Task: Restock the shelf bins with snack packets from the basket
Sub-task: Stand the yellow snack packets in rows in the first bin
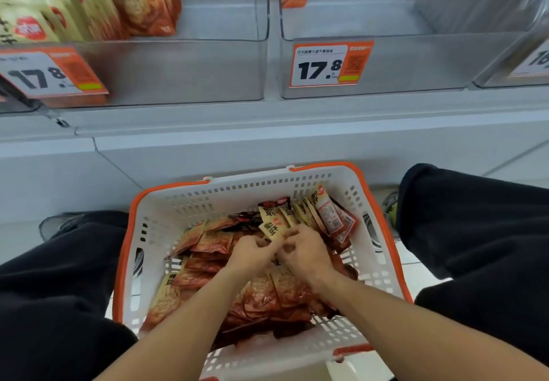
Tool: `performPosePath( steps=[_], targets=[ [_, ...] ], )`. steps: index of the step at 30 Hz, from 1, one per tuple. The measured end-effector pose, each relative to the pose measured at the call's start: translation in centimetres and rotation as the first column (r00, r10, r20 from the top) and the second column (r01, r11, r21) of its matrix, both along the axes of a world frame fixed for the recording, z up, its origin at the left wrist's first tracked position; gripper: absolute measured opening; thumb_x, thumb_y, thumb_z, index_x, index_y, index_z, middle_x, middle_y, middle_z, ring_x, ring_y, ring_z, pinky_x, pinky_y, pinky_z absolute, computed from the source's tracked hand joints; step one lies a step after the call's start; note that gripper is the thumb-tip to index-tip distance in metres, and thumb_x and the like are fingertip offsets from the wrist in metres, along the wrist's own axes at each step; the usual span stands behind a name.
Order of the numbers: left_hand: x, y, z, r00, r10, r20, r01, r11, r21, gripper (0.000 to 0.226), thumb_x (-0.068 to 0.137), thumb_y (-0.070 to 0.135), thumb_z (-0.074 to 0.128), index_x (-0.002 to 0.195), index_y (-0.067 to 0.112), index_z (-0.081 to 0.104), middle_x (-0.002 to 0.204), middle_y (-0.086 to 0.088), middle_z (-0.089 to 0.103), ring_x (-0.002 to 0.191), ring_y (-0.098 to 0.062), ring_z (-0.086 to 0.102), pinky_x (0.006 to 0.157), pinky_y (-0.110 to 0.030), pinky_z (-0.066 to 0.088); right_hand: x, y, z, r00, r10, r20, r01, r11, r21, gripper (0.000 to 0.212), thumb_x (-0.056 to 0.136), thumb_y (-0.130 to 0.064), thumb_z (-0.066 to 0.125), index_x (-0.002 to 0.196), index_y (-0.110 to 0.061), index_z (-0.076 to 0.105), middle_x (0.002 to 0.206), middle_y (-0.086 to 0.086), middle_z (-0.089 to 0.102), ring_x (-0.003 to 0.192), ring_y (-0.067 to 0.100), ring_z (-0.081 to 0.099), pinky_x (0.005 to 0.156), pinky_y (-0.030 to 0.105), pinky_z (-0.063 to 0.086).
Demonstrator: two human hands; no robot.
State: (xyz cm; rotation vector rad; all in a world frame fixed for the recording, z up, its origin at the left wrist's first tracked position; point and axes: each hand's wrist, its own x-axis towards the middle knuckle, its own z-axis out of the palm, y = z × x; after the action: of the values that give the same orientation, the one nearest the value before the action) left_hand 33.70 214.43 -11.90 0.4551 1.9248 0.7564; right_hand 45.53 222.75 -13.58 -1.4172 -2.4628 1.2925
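Glossy foil packets (261, 294); perforated matt plastic basket (184, 202); clear smooth plastic bins (190, 68).

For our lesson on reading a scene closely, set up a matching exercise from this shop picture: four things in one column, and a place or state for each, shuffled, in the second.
Things
1. basket
2. left bin
3. middle bin
4. hands: left hand, right hand

Places or states
A. nearly bare, one packet at its back left corner
B. on the floor between the knees, full of packets
C. holds a row of upright packets on its left side
D. together in the basket, fingers curled on a packet

Pairs: 1-B, 2-C, 3-A, 4-D
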Motion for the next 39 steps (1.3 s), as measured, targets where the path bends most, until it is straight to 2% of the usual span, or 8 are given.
performPosePath(
  steps=[6, 10, 15, 20, 26, 32, 35, 39],
  targets=[
    [-1.0, -0.8, 0.2, 0.979, 0.206, 0.004, -0.205, 0.977, -0.057, 0.016, 0.090, 0.021, 0.072, 0.079, 0.009, 0.073, 0.082, -0.011, 0.075, 0.075, -0.025, 0.072, 0.068, -0.045, 0.062, -0.2, -0.8, 1.3, 0.976, 0.150, -0.156, -0.176, 0.970, -0.166, 0.009, 0.081, -0.018, 0.079, 0.086, -0.011, 0.080, 0.098, -0.018, 0.067, 0.088, -0.008, 0.061, 0.078, 0.006, 0.045],
    [-2.3, -1.3, 2.0, 0.994, 0.044, -0.103, -0.050, 0.997, -0.053, 0.013, 0.095, 0.019, 0.065, 0.084, 0.016, 0.070, 0.080, -0.003, 0.072, 0.069, -0.018, 0.067, 0.057, -0.031, 0.055, -1.0, 0.1, 2.2, 0.990, 0.011, -0.140, -0.042, 0.973, -0.225, 0.029, 0.076, -0.015, 0.083, 0.097, -0.023, 0.065, 0.097, -0.007, 0.068, 0.086, 0.007, 0.066, 0.081, 0.026, 0.057],
    [-5.1, -0.9, 8.6, 0.949, -0.028, -0.314, 0.083, 0.983, 0.162, 0.011, 0.097, 0.022, 0.062, 0.089, 0.022, 0.070, 0.078, 0.009, 0.071, 0.075, -0.010, 0.065, 0.060, -0.020, 0.046, -3.8, 1.9, 6.2, 0.938, -0.118, -0.327, -0.029, 0.910, -0.413, 0.058, 0.073, -0.011, 0.088, 0.120, -0.018, 0.054, 0.103, 0.000, 0.070, 0.091, 0.012, 0.070, 0.071, 0.023, 0.056],
    [-10.2, -2.5, 16.2, 0.923, -0.104, -0.371, 0.221, 0.931, 0.290, 0.030, 0.085, 0.010, 0.077, 0.110, 0.026, 0.070, 0.098, 0.015, 0.076, 0.091, 0.003, 0.069, 0.084, -0.019, 0.054, -8.7, 2.6, 13.4, 0.889, 0.066, -0.454, -0.198, 0.948, -0.250, 0.040, 0.072, -0.017, 0.089, 0.109, -0.016, 0.072, 0.100, -0.008, 0.076, 0.089, 0.001, 0.070, 0.075, 0.011, 0.050],
    [-14.8, -2.6, 24.1, 0.851, 0.051, -0.523, 0.244, 0.843, 0.479, 0.030, 0.085, 0.004, 0.074, 0.113, 0.014, 0.066, 0.099, 0.011, 0.074, 0.086, 0.003, 0.070, 0.071, -0.009, 0.052, -13.0, 3.2, 23.2, 0.765, 0.222, -0.605, -0.276, 0.961, 0.004, 0.036, 0.076, -0.005, 0.084, 0.101, -0.025, 0.067, 0.098, -0.006, 0.076, 0.088, 0.006, 0.072, 0.083, 0.029, 0.059],
    [-19.9, -1.5, 26.6, 0.384, 0.380, -0.842, 0.322, 0.799, 0.508, 0.044, 0.085, 0.029, 0.076, 0.124, 0.016, 0.059, 0.119, 0.003, 0.062, 0.113, -0.014, 0.054, 0.093, -0.017, 0.038, -17.2, 5.0, 30.8, 0.656, 0.193, -0.730, 0.144, 0.917, 0.372, 0.034, 0.080, -0.015, 0.081, 0.100, -0.026, 0.055, 0.093, -0.014, 0.071, 0.084, 0.001, 0.070, 0.072, 0.028, 0.060],
    [-23.2, -1.0, 25.5, 0.154, 0.312, -0.938, 0.340, 0.874, 0.347, 0.064, 0.079, 0.043, 0.075, 0.131, 0.012, 0.054, 0.137, -0.011, 0.052, 0.134, -0.034, 0.042, 0.111, -0.047, 0.031, -21.4, 8.0, 32.1, 0.799, 0.213, -0.562, 0.099, 0.876, 0.473, 0.041, 0.077, -0.020, 0.083, 0.097, -0.024, 0.048, 0.085, -0.016, 0.063, 0.075, 0.001, 0.065, 0.061, 0.019, 0.052],
    [-24.8, -0.9, 23.6, 0.101, 0.209, -0.973, 0.313, 0.921, 0.231, 0.082, 0.074, 0.049, 0.078, 0.142, 0.015, 0.047, 0.152, -0.012, 0.041, 0.149, -0.034, 0.023, 0.121, -0.053, 0.012, -28.2, 11.9, 30.7, 0.936, 0.188, -0.297, -0.019, 0.871, 0.491, 0.041, 0.072, -0.019, 0.087, 0.084, -0.019, 0.047, 0.086, -0.004, 0.061, 0.081, 0.015, 0.059, 0.051, 0.017, 0.036]
  ],
)
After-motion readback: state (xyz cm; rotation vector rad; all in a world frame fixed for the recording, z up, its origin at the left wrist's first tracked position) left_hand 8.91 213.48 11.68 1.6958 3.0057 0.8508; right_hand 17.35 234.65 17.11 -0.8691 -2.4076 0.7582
